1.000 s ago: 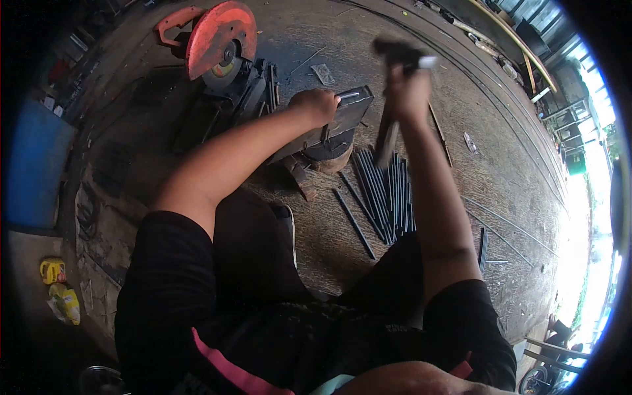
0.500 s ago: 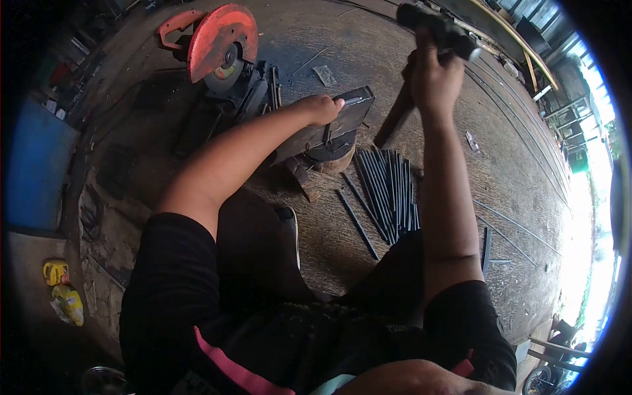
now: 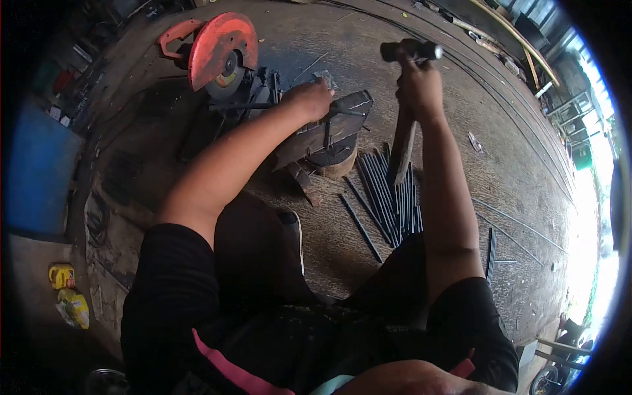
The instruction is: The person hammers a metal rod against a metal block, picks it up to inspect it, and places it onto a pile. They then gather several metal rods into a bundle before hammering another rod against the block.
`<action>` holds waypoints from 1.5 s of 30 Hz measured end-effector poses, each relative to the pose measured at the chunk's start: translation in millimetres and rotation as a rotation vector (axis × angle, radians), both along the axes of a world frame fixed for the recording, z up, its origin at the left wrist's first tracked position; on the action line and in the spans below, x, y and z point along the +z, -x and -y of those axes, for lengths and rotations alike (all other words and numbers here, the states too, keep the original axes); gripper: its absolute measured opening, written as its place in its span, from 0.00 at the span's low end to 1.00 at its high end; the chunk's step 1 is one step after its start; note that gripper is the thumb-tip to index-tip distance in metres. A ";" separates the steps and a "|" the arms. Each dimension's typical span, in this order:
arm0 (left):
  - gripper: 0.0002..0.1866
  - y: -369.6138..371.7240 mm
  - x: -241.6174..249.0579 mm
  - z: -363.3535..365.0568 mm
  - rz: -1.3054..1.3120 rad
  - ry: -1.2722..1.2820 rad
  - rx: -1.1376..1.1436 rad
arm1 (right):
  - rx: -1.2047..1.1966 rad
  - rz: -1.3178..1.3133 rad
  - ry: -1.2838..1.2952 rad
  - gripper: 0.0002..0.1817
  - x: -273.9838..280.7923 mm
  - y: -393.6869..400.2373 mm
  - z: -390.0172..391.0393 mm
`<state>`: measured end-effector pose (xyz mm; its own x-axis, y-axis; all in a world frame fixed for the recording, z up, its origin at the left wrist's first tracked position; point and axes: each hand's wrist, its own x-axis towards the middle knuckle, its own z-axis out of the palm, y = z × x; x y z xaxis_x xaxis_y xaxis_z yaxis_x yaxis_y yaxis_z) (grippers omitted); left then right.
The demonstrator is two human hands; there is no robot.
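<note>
Hammer (image 3: 404, 136) held head-up in right hand's (image 3: 421, 92) grip. Left hand (image 3: 308, 102) near metal plate (image 3: 351, 124); its grip cannot be determined.

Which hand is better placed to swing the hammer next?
Probably the right hand: it grips the hammer, head up. The left hand is over by the metal plate, away from it.
</note>
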<state>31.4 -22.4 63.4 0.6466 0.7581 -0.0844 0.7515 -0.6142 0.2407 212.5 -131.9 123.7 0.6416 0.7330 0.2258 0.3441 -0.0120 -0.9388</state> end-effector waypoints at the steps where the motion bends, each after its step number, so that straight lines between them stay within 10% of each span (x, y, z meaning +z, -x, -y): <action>1: 0.29 -0.3 -8.7 -6.7 -0.016 -0.037 -0.010 | -0.007 -0.011 -0.013 0.21 3.5 -2.5 -0.3; 7: 0.34 -0.7 -6.5 -8.1 0.178 0.525 0.142 | 0.053 -0.087 0.069 0.24 -9.3 -3.7 4.0; 26: 0.23 -0.1 -51.7 -24.2 0.415 0.125 -0.177 | 0.129 -0.070 0.328 0.26 -35.9 -3.7 0.7; 42: 0.19 -9.4 -45.0 -17.3 0.051 0.027 -0.156 | 0.109 0.071 0.581 0.36 -71.3 4.0 -18.2; 45: 0.18 -8.8 -51.2 -21.6 0.054 -0.031 -0.228 | 0.024 0.212 0.269 0.37 -47.2 1.1 -24.6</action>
